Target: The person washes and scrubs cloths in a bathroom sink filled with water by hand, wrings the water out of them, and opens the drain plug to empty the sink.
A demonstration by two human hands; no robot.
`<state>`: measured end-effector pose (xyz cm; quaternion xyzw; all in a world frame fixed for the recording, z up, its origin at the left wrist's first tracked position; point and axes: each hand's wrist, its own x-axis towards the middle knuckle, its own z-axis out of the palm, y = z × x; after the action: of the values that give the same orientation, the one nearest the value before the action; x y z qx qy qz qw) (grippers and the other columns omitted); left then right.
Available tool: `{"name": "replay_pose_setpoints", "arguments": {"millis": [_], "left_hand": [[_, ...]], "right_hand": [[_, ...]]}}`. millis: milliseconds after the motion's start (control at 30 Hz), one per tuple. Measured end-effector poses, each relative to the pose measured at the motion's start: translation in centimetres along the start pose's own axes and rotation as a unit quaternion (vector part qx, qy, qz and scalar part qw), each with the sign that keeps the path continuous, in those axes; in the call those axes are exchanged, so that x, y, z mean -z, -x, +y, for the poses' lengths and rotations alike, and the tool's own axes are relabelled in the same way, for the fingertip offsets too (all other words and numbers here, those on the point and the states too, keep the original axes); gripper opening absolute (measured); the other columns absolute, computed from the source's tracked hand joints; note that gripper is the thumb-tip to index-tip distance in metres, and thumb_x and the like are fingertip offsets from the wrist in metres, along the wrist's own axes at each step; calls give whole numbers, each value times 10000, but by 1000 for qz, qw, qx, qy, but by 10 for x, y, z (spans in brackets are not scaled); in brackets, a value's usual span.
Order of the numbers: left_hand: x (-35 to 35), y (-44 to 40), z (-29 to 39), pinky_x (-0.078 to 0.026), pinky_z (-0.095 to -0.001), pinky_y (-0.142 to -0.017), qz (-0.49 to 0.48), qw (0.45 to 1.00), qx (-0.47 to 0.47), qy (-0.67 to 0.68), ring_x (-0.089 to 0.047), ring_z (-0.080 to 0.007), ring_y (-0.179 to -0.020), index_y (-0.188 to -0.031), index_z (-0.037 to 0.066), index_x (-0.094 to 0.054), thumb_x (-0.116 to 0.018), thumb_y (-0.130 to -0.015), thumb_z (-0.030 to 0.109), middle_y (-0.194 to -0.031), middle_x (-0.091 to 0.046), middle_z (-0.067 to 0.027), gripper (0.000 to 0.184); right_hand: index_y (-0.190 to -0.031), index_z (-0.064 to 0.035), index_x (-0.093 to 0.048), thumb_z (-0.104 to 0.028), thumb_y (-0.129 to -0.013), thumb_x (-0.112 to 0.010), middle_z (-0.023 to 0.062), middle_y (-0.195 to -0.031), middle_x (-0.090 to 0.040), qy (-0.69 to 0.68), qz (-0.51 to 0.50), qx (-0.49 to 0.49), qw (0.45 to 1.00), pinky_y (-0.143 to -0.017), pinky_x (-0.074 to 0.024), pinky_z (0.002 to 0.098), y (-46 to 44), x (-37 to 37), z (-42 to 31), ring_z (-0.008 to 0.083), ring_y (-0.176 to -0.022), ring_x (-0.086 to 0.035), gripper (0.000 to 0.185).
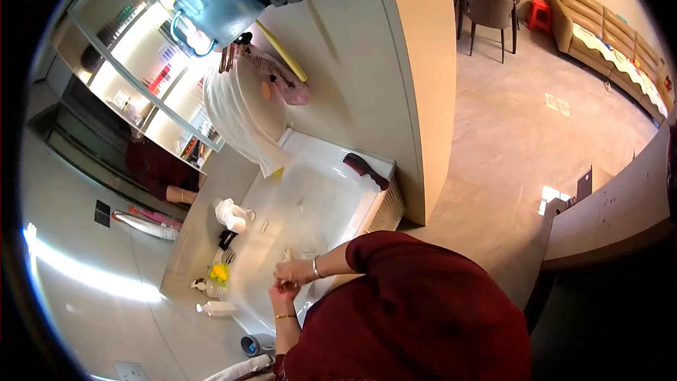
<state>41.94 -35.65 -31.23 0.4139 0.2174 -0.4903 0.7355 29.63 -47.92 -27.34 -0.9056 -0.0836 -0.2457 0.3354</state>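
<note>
White sink lay beneath the right hand, angled down against the raised left hand; fingers bunched, their hold unclear.

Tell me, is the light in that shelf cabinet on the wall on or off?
On: the cabinet light glows bright white across the shelves, showing up the small items on them.

My view is bright, with heavy fisheye curving and black corners. I see a white strip glare on the glossy wall, lit shelves blown out near the top, and a sunlit patch on the floor. Fine detail around the hands looks soft.
</note>
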Motion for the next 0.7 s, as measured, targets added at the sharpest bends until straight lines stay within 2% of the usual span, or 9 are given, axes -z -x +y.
{"name": "replay_pose_setpoints", "arguments": {"millis": [67, 100, 167, 200, 233, 300, 433, 567, 700], "left_hand": [[-18, 18, -3, -479, -422, -795, -87, 993, -77, -14, -579, -264, -928, -1067, 48, -566, -392, -864, 220, -1030, -613, -113, 318], [-13, 16, 5, -468, -445, -834, -88, 992, -88, -30, -565, -285, -983, -1112, 26, -537, -378, -867, 221, -1069, -598, -124, 352], [-29, 31, 7, -464, -428, -859, -190, 972, -136, 2, -558, -279, -1014, -1133, 20, -520, -363, -893, 234, -1084, -593, -127, 358], [-35, 39, 9, -460, -414, -871, -217, 963, -159, 7, -561, -267, -1014, -1139, 25, -513, -356, -915, 245, -1101, -585, -128, 351], [-47, 51, 11, -450, -407, -883, -237, 954, -183, -20, -563, -264, -1008, -1133, 29, -511, -336, -935, 254, -1108, -580, -124, 347], [-56, 68, 22, -439, -400, -895, -227, 945, -221, -74, -537, -233, -1053, -1156, 63, -496, -382, -945, 263, -1154, -561, -84, 312], [-82, 114, 42, -473, -364, -840, -143, 914, -273, -265, -570, -199, -969, -1125, 49, -522, -485, -922, 265, -1057, -589, -67, 298], [-76, 113, 40, -496, -327, -796, -60, 879, -278, -384, -585, -162, -903, -1074, 32, -569, -512, -910, 281, -1002, -600, -59, 304], [-61, 104, 37, -504, -323, -787, -51, 899, -264, -346, -600, -174, -873, -1081, 28, -558, -520, -907, 260, -1001, -604, -68, 292]], "right_hand": [[-773, -20, -572, -318, -621, -685, 173, -811, -567, 47, 40, -57, 996, -656, -482, 375, -6, -4, 17, 311, -764, -575, 353], [-749, -22, -608, -374, -608, -701, 173, -783, -598, -50, 52, -156, 985, -653, -487, 372, -12, -4, 28, 290, -752, -589, 391], [-825, 1, -625, -454, -681, -663, 180, -827, -640, -376, 30, -412, 829, -713, -507, 383, -14, 39, 9, 279, -787, -621, 478], [-938, 10, -618, -474, -712, -647, 177, -868, -637, -190, 23, -316, 929, -761, -500, 371, -16, 31, 32, 274, -840, -616, 535], [-1067, 9, -581, -471, -774, -615, 152, -969, -627, -163, -29, -301, 939, -829, -468, 351, -20, 33, 37, 243, -910, -592, 563], [-1125, 10, -549, -415, -856, -565, 101, -1065, -588, -383, -96, -308, 866, -902, -410, 314, -24, 33, 42, 175, -995, -535, 503], [-1190, 61, -437, -479, -770, -642, 157, -1068, -572, -385, -49, -216, 896, -842, -446, 321, -42, 59, 1, 230, -1009, -549, 714], [-1074, 31, -489, -410, -743, -667, 209, -973, -595, -158, -95, -257, 949, -788, -465, 347, -52, 55, -7, 286, -927, -589, 580], [-969, 25, -507, -409, -728, -662, 224, -786, -601, -138, 77, -165, 974, -664, -468, 391, -50, 25, -1, 342, -762, -605, 520]]}}
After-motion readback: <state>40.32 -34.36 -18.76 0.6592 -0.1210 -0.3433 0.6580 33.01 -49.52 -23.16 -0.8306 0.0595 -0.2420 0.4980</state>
